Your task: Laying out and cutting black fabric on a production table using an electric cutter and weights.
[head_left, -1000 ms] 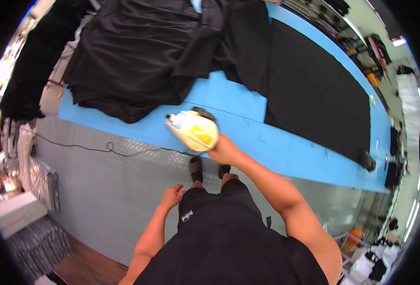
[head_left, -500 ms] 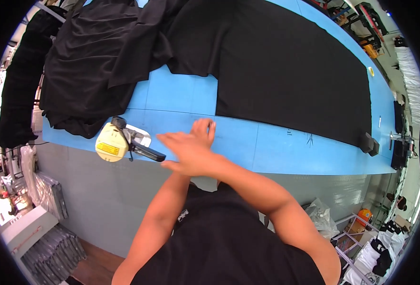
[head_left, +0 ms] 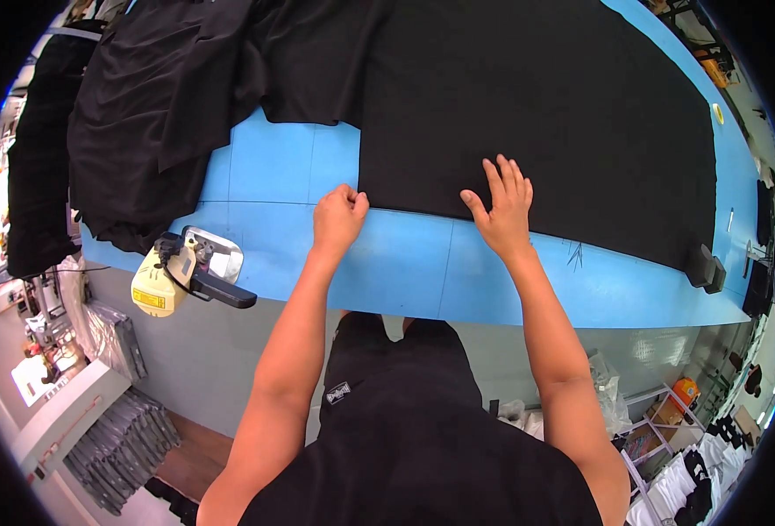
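Note:
A wide sheet of black fabric (head_left: 545, 114) lies flat on the blue table (head_left: 396, 263), its front edge running close to a line drawn across the tabletop. At that sheet's near left corner, my left hand (head_left: 339, 217) is closed in a pinch on the fabric. My right hand (head_left: 503, 206) rests open on the front edge, fingers spread and pointing away from me. Left of my left hand, by the table's front edge, stands a cream electric cloth cutter (head_left: 161, 279) with a black handle and a metal base plate.
Rumpled black fabric (head_left: 142, 131) is heaped on the table's left side. Dark block weights (head_left: 706, 269) sit at the sheet's near right corner. A roll of yellow tape (head_left: 718, 114) lies at the far right. Small pen marks (head_left: 575, 254) show near the front edge.
My hands, crossed over near the cutter before, have separated. The left is now at the fabric's corner; the right has moved right onto the sheet. The view has shifted slightly.

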Motion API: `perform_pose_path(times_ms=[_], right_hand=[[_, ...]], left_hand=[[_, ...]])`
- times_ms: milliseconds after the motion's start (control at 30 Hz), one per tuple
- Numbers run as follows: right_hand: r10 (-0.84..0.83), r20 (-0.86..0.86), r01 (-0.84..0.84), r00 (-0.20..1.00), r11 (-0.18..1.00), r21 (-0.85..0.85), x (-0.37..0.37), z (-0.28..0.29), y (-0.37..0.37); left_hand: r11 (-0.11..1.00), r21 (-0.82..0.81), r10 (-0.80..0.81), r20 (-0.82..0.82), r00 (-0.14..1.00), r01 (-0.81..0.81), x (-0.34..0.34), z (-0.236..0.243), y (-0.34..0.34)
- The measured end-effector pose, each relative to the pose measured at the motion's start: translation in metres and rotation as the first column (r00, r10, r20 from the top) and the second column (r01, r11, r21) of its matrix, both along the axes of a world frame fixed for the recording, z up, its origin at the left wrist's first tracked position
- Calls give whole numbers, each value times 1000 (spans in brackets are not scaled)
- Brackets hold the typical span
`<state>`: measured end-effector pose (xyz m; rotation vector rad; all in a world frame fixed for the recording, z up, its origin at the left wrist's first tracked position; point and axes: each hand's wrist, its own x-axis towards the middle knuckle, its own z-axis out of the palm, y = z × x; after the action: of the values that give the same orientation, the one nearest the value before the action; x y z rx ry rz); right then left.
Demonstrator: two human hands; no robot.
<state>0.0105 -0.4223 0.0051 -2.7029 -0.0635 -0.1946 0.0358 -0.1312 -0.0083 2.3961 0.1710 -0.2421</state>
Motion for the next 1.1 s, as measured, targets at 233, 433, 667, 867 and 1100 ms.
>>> perform_pose_path(times_ms=[233,433,667,867,1100], right_hand=[[10,-170,-62,985,951,-303,5,-29,5],[12,-197,-78,980,942,-326,4,-25,21],[47,-178,-99,983,950,-297,8,-27,33],[9,-252,-89,968,946,-310,6,-13,19],[-15,-214,87,977,939,333,97,52,94]], left_hand=[[1000,8,-14,-106,994,15,3,6,6],[969,144,-246,458,854,202,38,18,-35],[833,416,-535,441,721,364,104,-17,-62],[975,221,-144,597,789,10,133,22,-30],[954,-234,273,431,860,-186,206,46,53]])
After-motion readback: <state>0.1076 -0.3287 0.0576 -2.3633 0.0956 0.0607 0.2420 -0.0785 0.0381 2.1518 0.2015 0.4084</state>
